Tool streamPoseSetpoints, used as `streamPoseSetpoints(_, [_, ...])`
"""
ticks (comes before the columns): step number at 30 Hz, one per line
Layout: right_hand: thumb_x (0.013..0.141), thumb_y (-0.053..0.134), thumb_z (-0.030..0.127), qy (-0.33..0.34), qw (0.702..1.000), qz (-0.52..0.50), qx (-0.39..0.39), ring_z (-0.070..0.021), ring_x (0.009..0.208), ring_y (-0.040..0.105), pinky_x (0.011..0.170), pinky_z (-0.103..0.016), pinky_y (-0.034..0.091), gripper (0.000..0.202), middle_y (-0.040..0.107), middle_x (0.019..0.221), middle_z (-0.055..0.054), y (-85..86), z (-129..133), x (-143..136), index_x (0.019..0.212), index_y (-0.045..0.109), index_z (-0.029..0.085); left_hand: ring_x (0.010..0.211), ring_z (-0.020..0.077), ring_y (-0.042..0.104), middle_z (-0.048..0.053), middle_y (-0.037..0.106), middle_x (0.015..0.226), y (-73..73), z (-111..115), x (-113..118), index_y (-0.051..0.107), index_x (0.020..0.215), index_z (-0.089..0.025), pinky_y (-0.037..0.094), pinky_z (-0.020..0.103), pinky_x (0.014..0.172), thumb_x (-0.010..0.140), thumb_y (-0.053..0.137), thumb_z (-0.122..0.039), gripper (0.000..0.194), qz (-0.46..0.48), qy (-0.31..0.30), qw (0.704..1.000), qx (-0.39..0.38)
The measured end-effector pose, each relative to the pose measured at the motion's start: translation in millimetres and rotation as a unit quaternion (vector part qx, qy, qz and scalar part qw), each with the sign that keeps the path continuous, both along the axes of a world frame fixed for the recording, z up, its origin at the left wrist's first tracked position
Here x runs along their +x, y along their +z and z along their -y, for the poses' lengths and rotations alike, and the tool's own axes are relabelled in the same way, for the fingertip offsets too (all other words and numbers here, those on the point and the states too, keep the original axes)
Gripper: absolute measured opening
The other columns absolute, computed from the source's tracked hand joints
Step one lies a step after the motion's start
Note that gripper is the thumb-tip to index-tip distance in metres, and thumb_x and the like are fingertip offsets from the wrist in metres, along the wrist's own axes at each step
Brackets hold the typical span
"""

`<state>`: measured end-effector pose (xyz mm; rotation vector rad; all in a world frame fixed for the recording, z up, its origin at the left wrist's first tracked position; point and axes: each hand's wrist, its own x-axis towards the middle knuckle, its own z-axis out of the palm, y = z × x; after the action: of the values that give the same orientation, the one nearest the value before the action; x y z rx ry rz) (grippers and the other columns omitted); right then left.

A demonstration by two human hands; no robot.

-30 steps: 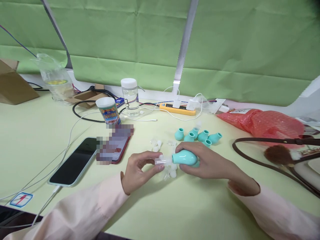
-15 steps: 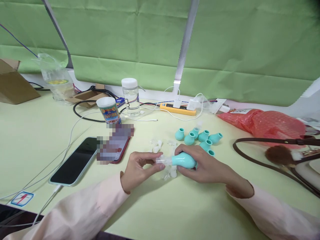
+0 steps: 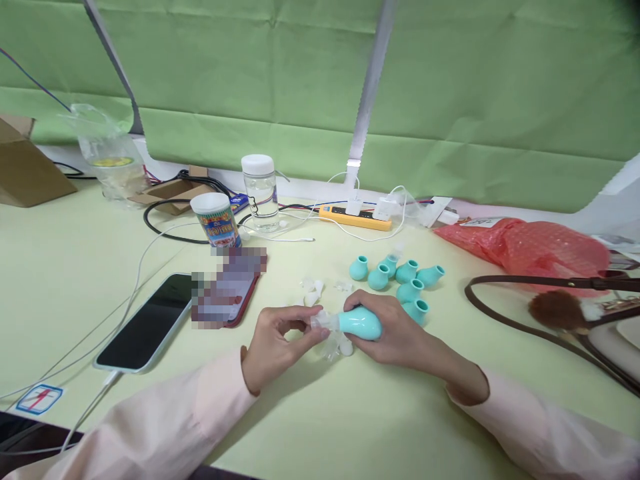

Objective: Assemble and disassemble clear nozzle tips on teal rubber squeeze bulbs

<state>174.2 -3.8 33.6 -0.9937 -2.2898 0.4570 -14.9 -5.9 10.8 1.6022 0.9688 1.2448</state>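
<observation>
My right hand is wrapped around a glossy teal squeeze bulb, whose neck points left. Between the thumb and fingertips of my left hand is a clear plastic nozzle, lined up with the bulb's neck and meeting it. How deep the nozzle sits in the neck I cannot tell. Behind my right hand stand several more teal bulbs with open necks, and a clear piece sits on one of them. Small clear and white plastic parts lie just beyond the hands, with others below the nozzle.
Two phones lie at the left, one dark-screened on a white cable, one red-cased. Behind them stand a printed cup and a lidded clear jar. Toward the back are a yellow power strip and a red plastic bag; a brown strap lies right.
My right hand has shifted slightly left with the bulb, closer to my left fingers. Less of the clear nozzle shows between them, and more of a bulb behind my right hand is visible.
</observation>
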Motion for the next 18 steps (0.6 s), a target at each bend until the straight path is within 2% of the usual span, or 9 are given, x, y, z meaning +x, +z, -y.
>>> streamPoseSetpoints(5, [0.065,0.052,0.011,0.013,0.999,-0.028,-0.043,-0.0113,0.059,0.050,0.052,-0.022,0.037,0.019,0.055,0.070,0.001,-1.8,-0.8,-2.0,0.079,0.044,0.020,0.058,0.0166,0.059,0.008,0.066,0.065,-3.5,-2.4,-0.6,0.068,0.083,-0.010,0.052,0.027,0.052,0.060,0.068,-0.018,0.025,-0.013,-0.035,0.998,0.052])
streamPoseSetpoints(8, [0.064,0.052,0.011,0.010,0.994,-0.053,-0.098,-0.0119,0.062,0.051,0.054,-0.022,0.039,0.019,0.055,0.073,0.001,-1.3,-0.8,-3.0,0.079,0.045,0.020,0.054,0.0150,0.057,0.008,0.064,0.062,-4.2,-1.3,-0.4,0.066,0.087,-0.008,0.050,0.027,0.052,0.062,0.067,-0.016,0.026,-0.034,-0.031,0.991,0.126])
streamPoseSetpoints(13, [0.062,0.053,0.010,0.004,0.981,-0.082,-0.176,-0.0116,0.063,0.049,0.054,-0.021,0.039,0.020,0.052,0.073,0.001,-0.6,-0.7,-4.4,0.078,0.045,0.019,0.059,0.0146,0.056,0.006,0.064,0.066,-6.3,1.1,-0.9,0.063,0.093,-0.011,0.048,0.028,0.056,0.063,0.066,-0.009,0.031,-0.063,-0.011,0.960,0.273])
streamPoseSetpoints(18, [0.060,0.055,0.010,0.025,0.964,-0.077,-0.253,-0.0101,0.063,0.047,0.053,-0.020,0.037,0.021,0.049,0.073,0.003,1.2,-2.0,-3.3,0.077,0.047,0.019,0.067,0.0156,0.057,0.009,0.066,0.077,-6.3,1.1,-1.0,0.057,0.100,-0.013,0.050,0.030,0.060,0.065,0.064,-0.005,0.037,-0.099,-0.020,0.923,0.371])
